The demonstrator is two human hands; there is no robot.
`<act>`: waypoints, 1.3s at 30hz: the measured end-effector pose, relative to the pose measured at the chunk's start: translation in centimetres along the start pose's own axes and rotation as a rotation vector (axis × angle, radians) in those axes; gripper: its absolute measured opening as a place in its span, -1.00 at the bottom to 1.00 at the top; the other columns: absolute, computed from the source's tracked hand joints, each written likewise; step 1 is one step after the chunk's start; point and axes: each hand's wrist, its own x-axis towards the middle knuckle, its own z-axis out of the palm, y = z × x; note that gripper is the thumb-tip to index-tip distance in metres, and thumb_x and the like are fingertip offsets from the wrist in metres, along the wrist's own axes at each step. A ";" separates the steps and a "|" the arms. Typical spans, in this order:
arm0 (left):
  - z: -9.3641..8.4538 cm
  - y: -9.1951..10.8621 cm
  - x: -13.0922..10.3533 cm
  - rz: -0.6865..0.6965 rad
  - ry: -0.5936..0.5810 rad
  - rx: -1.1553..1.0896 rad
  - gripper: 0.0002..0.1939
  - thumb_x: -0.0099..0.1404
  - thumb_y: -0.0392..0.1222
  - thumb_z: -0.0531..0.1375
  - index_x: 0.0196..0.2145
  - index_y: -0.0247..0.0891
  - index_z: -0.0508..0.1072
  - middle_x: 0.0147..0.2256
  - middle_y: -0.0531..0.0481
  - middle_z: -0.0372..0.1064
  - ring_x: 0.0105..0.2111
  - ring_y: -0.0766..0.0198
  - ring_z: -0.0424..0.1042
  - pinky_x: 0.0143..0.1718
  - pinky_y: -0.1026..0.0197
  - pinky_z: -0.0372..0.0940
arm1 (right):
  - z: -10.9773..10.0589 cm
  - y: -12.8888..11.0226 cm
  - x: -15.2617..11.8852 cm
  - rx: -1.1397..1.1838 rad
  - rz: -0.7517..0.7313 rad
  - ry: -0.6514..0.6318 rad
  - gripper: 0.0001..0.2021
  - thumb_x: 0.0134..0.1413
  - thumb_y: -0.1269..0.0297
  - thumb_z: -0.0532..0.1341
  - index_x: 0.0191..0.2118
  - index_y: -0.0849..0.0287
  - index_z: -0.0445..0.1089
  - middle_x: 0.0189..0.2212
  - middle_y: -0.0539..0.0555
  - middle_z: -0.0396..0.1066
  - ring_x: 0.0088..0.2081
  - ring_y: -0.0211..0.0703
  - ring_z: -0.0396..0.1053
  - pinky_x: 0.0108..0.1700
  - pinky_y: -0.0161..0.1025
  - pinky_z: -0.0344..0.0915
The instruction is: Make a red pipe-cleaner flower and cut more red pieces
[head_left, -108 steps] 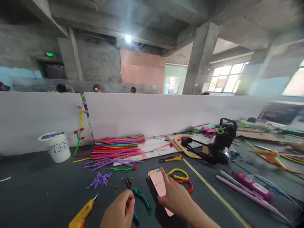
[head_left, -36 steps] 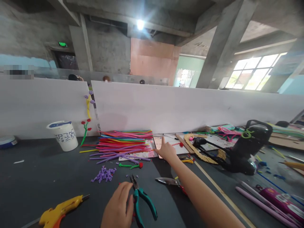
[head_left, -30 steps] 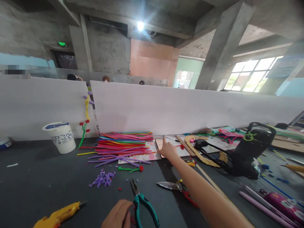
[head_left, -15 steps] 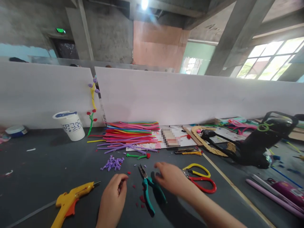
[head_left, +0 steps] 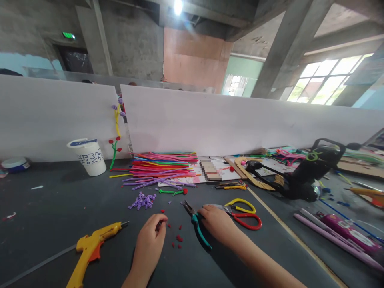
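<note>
Curled fingers close my left hand (head_left: 151,237) just left of a few small red pieces (head_left: 179,238); whatever it pinches is too hidden to name. My right hand (head_left: 216,220) lies over the teal-handled pliers (head_left: 198,229), its fingers wrapped on the handles, the jaws pointing up and left. Beside that hand are scissors (head_left: 246,214) with one yellow and one red handle. Purple snippets (head_left: 143,201) are heaped beyond my left hand, and a green stem with a red end (head_left: 174,192) lies to their right.
A yellow glue gun (head_left: 97,244) lies at left, with a white cup (head_left: 90,157) behind it. Colourful pipe cleaners (head_left: 163,168) are piled before the white partition (head_left: 192,120). A black stand (head_left: 312,172) and a purple item (head_left: 348,234) are at right.
My right hand has come down onto the pliers, which have shifted right and turned away from the red pieces. The view has also shifted slightly.
</note>
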 end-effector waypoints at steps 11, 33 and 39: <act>0.0 -0.4 0.1 0.005 0.049 -0.092 -0.81 0.18 -0.24 0.01 -0.41 -0.19 0.42 -0.40 0.00 0.44 -0.39 0.20 0.42 -0.35 0.21 0.28 | 0.8 -2.0 9.8 0.011 -0.008 0.172 -0.73 0.18 0.23 0.12 -0.04 0.22 0.28 -0.07 0.12 0.30 -0.13 -0.10 0.33 -0.13 -0.04 0.31; -0.1 3.7 -1.6 -0.225 -0.285 -0.805 -0.84 0.03 -0.14 0.29 -0.48 -0.29 0.46 -0.57 0.08 0.35 -0.53 0.35 0.30 -0.43 0.32 0.20 | -0.4 -5.0 -2.0 0.886 -0.477 0.400 -0.45 -0.14 0.69 0.00 -0.01 0.07 0.18 -0.09 0.09 0.19 -0.02 -0.18 0.18 0.02 -0.18 0.17; -0.5 4.1 -2.1 -0.168 -0.255 -0.863 -0.89 0.12 -0.15 0.24 -0.44 -0.24 0.47 -0.52 0.05 0.40 -0.45 0.30 0.34 -0.35 0.30 0.21 | -1.4 -4.4 -2.7 1.259 -0.418 0.333 -0.49 -0.18 0.67 0.05 -0.07 0.07 0.22 -0.18 0.02 0.23 -0.14 -0.24 0.28 -0.06 -0.23 0.23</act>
